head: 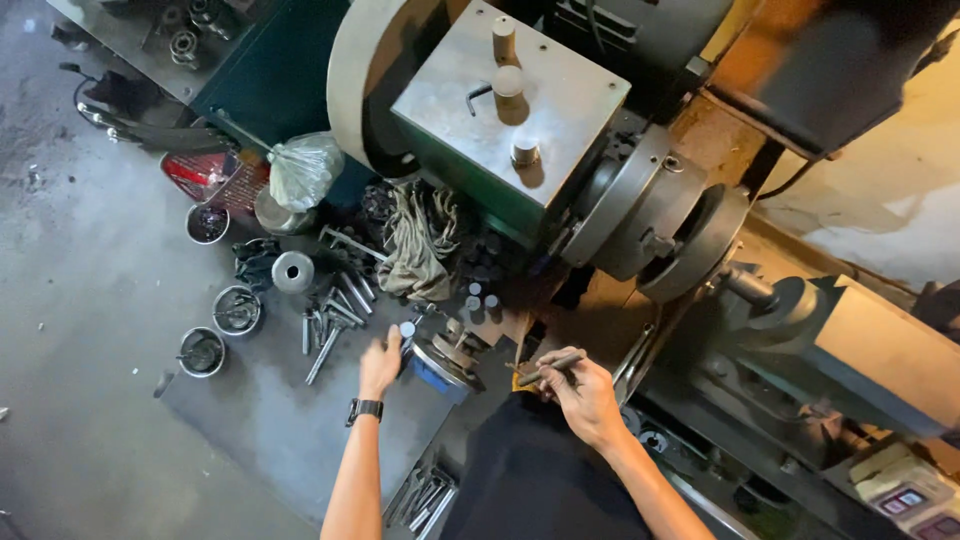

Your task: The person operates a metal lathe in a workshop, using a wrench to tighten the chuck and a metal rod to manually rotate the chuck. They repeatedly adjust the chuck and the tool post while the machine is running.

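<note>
Picking a part at the lathe. Left hand (380,365) pinches a small round metal piece (407,328) at its 1 o'clock, beside loose bolts (335,312). Right hand (583,392) grips a thin rod (552,366). Likely next: a steady carry toward the chuck (655,222).

My wrist carries a black watch (365,409). My rod (552,367) is dull grey steel. The lathe housing (505,110) has a bare silver top over green sides. The rag (420,240) is olive-drab. The tray (205,175) is red. The bolts (335,315) are bright grey. My shirt (540,480) is black.
</note>
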